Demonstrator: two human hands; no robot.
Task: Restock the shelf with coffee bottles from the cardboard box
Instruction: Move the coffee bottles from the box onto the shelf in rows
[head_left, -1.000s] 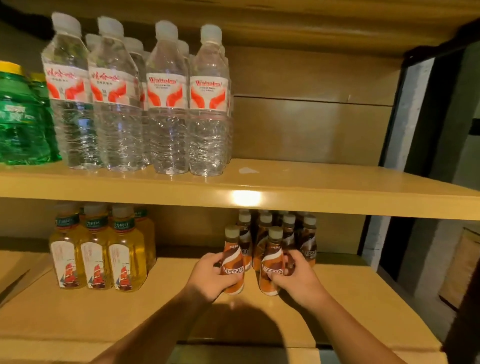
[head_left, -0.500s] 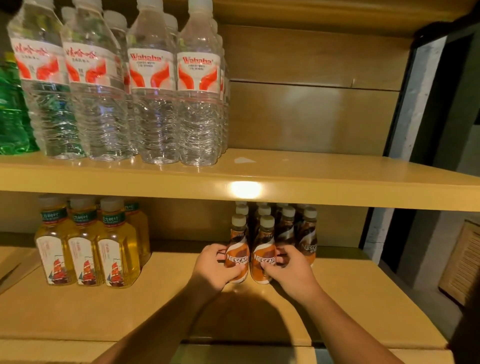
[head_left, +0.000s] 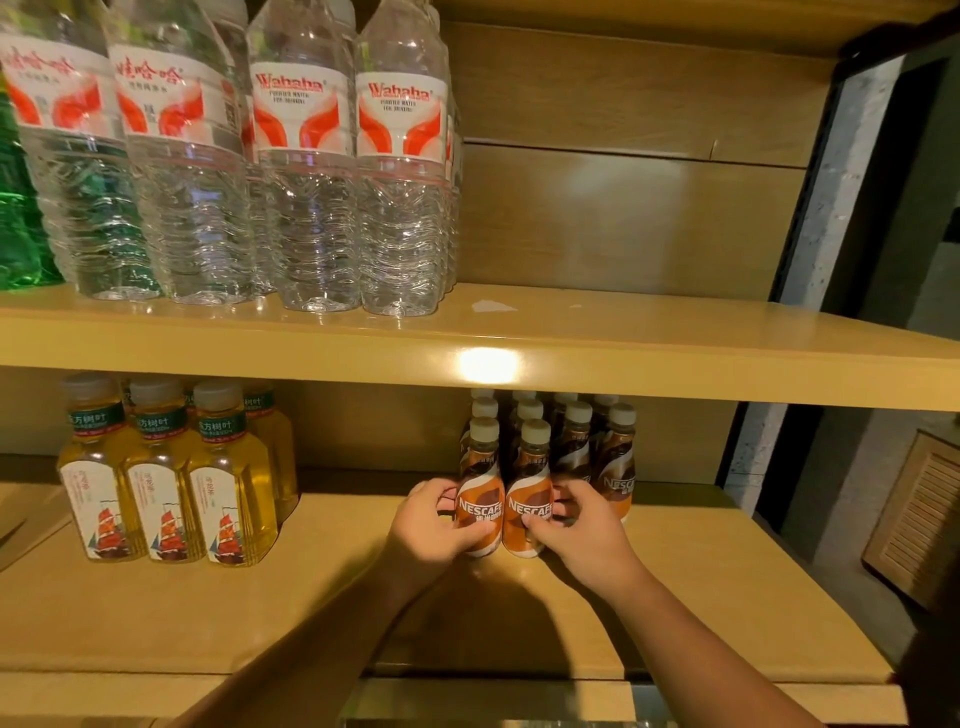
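Note:
Two orange-and-brown Nescafe coffee bottles stand upright side by side on the lower wooden shelf (head_left: 701, 597). My left hand (head_left: 434, 525) grips the left coffee bottle (head_left: 480, 499) from its left side. My right hand (head_left: 582, 530) grips the right coffee bottle (head_left: 530, 501) from its right side. Behind them stands a cluster of several more coffee bottles (head_left: 618, 462) in rows, reaching toward the shelf's back. The cardboard box is out of view.
Yellow tea bottles (head_left: 166, 488) stand at the left of the lower shelf. Clear water bottles (head_left: 311, 171) and a green bottle (head_left: 21, 223) fill the left of the upper shelf (head_left: 675, 353). A dark frame and wall (head_left: 831, 208) bound the right side.
Both hands have pushed the two front coffee bottles further back, up against the cluster. The camera has moved closer and tilted down.

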